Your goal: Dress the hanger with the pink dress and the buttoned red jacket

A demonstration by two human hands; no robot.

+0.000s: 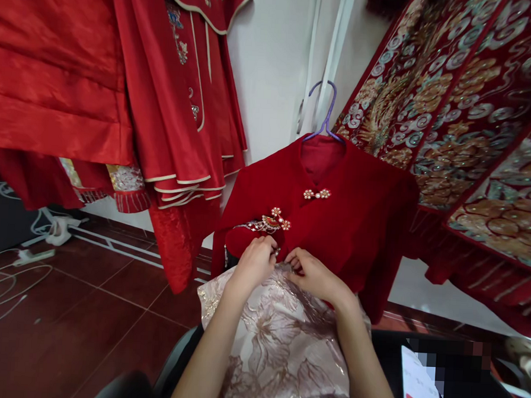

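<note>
A dark red velvet jacket [357, 221] hangs on a purple hanger [325, 116] in front of me, with pearl flower clasps [317, 194] down its front. My left hand [255, 264] and my right hand [310, 274] meet at the jacket's lower front edge. Both have their fingers pinched together on a small clasp or fastening there that I cannot make out. Under my forearms lies a pale pink floral brocade fabric [280, 342].
Red satin garments [120, 84] hang at the left, and red panels with gold embroidery [466, 114] at the right. White cables and a power strip [33, 255] lie on the dark red tiled floor. A phone [420, 385] rests at the lower right.
</note>
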